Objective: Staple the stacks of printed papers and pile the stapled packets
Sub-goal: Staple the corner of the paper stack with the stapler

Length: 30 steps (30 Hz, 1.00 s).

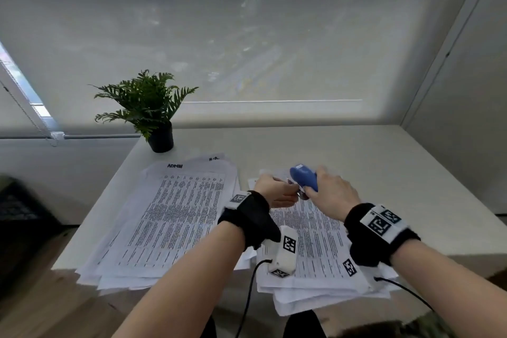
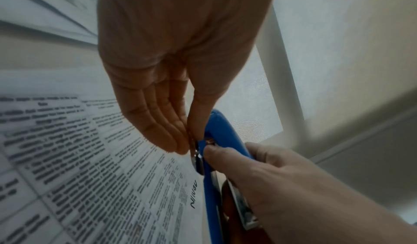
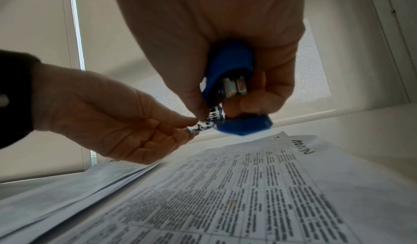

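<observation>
My right hand (image 1: 333, 195) grips a blue stapler (image 1: 303, 175) and holds it in the air above the far end of the right paper stack (image 1: 315, 241). In the right wrist view the fingers (image 3: 248, 105) curl round the stapler (image 3: 228, 60), whose metal inside shows. My left hand (image 1: 277, 192) pinches a small metal part (image 2: 198, 162) at the mouth of the stapler (image 2: 222, 132), between thumb and fingertips (image 2: 178, 144). A second, wider stack of printed papers (image 1: 170, 214) lies to the left, headed "ADMIN".
A potted fern (image 1: 149, 107) stands at the back left corner of the white table (image 1: 384, 173). A roller blind covers the window behind. A wall closes off the right side. Cables hang from both wrist bands over the table's near edge.
</observation>
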Each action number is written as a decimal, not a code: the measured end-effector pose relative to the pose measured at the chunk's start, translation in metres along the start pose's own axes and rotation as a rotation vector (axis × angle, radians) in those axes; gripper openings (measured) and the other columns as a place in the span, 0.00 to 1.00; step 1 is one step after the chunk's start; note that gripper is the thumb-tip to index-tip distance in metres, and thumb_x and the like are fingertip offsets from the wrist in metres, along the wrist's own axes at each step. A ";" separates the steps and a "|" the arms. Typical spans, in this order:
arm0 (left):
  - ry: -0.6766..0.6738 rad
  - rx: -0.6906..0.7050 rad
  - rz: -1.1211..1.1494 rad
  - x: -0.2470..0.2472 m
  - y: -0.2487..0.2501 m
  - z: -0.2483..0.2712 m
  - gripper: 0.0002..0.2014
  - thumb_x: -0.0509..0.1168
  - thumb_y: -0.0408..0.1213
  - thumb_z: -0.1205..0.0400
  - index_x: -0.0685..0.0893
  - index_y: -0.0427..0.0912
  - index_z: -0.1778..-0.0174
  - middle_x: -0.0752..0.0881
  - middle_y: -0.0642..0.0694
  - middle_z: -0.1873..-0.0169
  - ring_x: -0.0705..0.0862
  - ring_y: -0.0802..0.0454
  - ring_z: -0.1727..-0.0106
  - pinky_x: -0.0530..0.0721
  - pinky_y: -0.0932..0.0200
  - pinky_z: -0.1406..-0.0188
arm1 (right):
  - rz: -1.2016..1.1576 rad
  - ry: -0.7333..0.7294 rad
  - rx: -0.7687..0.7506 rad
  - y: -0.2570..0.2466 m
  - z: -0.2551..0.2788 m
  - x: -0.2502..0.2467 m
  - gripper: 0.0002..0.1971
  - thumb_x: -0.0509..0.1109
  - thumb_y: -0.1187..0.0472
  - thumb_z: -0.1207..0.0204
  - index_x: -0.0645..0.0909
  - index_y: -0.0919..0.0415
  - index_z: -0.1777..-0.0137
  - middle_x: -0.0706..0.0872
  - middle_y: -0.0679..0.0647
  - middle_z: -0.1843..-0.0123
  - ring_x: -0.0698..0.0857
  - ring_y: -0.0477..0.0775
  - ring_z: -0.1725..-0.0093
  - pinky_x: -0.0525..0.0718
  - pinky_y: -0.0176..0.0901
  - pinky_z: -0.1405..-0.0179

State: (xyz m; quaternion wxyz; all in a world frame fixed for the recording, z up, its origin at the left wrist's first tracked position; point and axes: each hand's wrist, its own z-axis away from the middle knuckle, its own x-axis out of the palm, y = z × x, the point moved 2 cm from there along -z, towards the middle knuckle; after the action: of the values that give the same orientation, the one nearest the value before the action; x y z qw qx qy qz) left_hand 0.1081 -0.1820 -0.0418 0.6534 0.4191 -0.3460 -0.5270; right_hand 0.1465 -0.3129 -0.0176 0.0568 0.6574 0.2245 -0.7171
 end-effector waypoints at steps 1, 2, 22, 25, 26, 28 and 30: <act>-0.001 -0.005 0.020 0.000 -0.001 -0.001 0.11 0.67 0.31 0.19 0.80 0.37 0.68 0.85 0.45 0.78 0.85 0.57 0.80 0.85 0.68 0.75 | 0.001 0.001 -0.001 0.000 0.001 0.000 0.17 0.62 0.51 0.20 0.70 0.61 0.37 0.85 0.63 0.42 0.85 0.65 0.43 0.77 0.49 0.52; -0.005 -0.010 0.029 0.000 -0.002 -0.002 0.11 0.67 0.31 0.19 0.80 0.37 0.68 0.85 0.45 0.78 0.85 0.58 0.80 0.86 0.68 0.74 | 0.005 0.001 -0.002 0.000 0.002 0.001 0.17 0.61 0.51 0.20 0.70 0.61 0.38 0.85 0.63 0.43 0.85 0.65 0.44 0.76 0.48 0.54; 0.001 0.010 -0.230 0.043 -0.008 -0.016 0.12 0.55 0.31 0.15 0.74 0.33 0.36 0.80 0.38 0.53 0.84 0.49 0.69 0.88 0.61 0.70 | 0.105 -0.071 0.067 0.066 0.004 -0.011 0.17 0.63 0.48 0.21 0.75 0.55 0.37 0.81 0.57 0.40 0.83 0.59 0.43 0.78 0.46 0.48; -0.080 -0.051 -0.010 0.040 -0.009 -0.014 0.09 0.54 0.26 0.17 0.75 0.32 0.42 0.80 0.36 0.56 0.84 0.45 0.66 0.88 0.58 0.67 | 0.103 -0.057 0.007 0.048 0.002 -0.004 0.17 0.63 0.47 0.21 0.75 0.53 0.36 0.79 0.56 0.40 0.84 0.59 0.43 0.78 0.47 0.49; -0.104 -0.064 0.056 0.036 -0.009 -0.014 0.10 0.56 0.27 0.18 0.77 0.31 0.42 0.81 0.35 0.55 0.84 0.45 0.64 0.88 0.59 0.66 | 0.105 -0.055 -0.008 0.043 0.001 -0.003 0.17 0.63 0.47 0.21 0.74 0.53 0.36 0.79 0.56 0.40 0.84 0.60 0.43 0.79 0.48 0.48; -0.140 -0.066 0.127 0.028 -0.010 -0.015 0.11 0.59 0.27 0.19 0.80 0.29 0.44 0.85 0.35 0.57 0.86 0.47 0.63 0.89 0.63 0.65 | 0.118 -0.050 -0.032 0.035 0.001 -0.003 0.17 0.62 0.48 0.20 0.74 0.53 0.35 0.78 0.56 0.40 0.83 0.61 0.42 0.79 0.50 0.45; -0.162 -0.041 0.119 0.020 -0.011 -0.016 0.06 0.62 0.25 0.19 0.83 0.30 0.51 0.88 0.39 0.66 0.88 0.51 0.69 0.89 0.65 0.64 | 0.121 -0.046 -0.053 0.031 0.000 -0.004 0.17 0.62 0.47 0.20 0.74 0.53 0.35 0.78 0.56 0.39 0.83 0.61 0.41 0.79 0.50 0.44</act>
State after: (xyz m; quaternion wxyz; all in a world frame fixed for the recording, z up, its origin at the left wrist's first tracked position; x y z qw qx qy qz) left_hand 0.1225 -0.1994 -0.0582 0.6616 0.3403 -0.4112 -0.5266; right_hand 0.1586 -0.3414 -0.0218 0.1226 0.6512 0.2017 -0.7212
